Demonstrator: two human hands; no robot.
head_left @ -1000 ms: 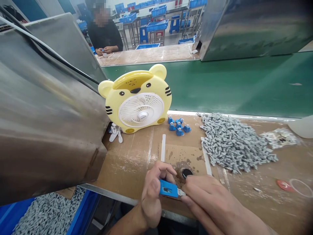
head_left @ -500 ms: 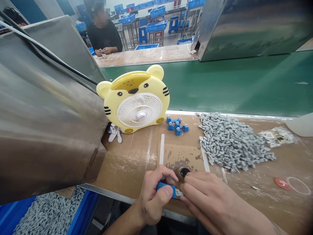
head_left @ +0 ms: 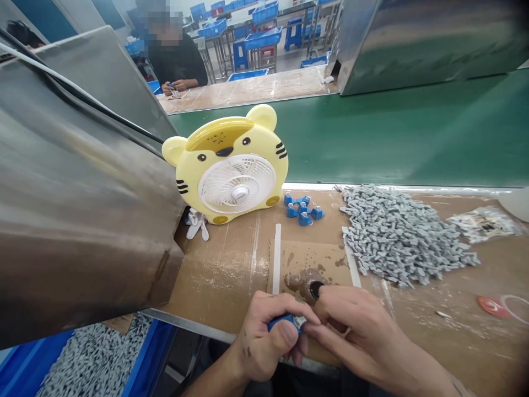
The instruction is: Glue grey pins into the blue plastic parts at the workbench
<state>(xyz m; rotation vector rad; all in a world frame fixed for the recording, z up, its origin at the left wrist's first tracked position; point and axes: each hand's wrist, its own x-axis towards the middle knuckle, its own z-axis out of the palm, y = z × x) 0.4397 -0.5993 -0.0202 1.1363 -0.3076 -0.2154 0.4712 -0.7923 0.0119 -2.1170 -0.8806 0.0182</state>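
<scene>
My left hand (head_left: 264, 337) is wrapped round a small blue plastic block (head_left: 276, 321), thumb on its near side. A small grey piece (head_left: 298, 321) shows at the block's right end. My right hand (head_left: 357, 322) is closed, its fingertips meeting the left fingers at that grey end; what they pinch, if anything, is hidden. Just beyond the right knuckles stands a small round pot with dark contents (head_left: 316, 289), on a stained cardboard sheet (head_left: 326, 256). Several blue blocks with pale tops (head_left: 303, 210) stand farther back.
A heap of grey plastic pieces (head_left: 405, 237) lies to the right, with a bag of swabs (head_left: 485, 223) beyond it. A yellow animal-faced fan (head_left: 192, 187) stands at the back left. A blue bin (head_left: 142, 353) of grey pieces sits below left. Across the green belt (head_left: 392, 143) sits a person (head_left: 177, 60).
The blue block has turned in my left hand, and the left index finger now reaches over toward the right fingers. My right hand has shifted slightly. The view has moved a little.
</scene>
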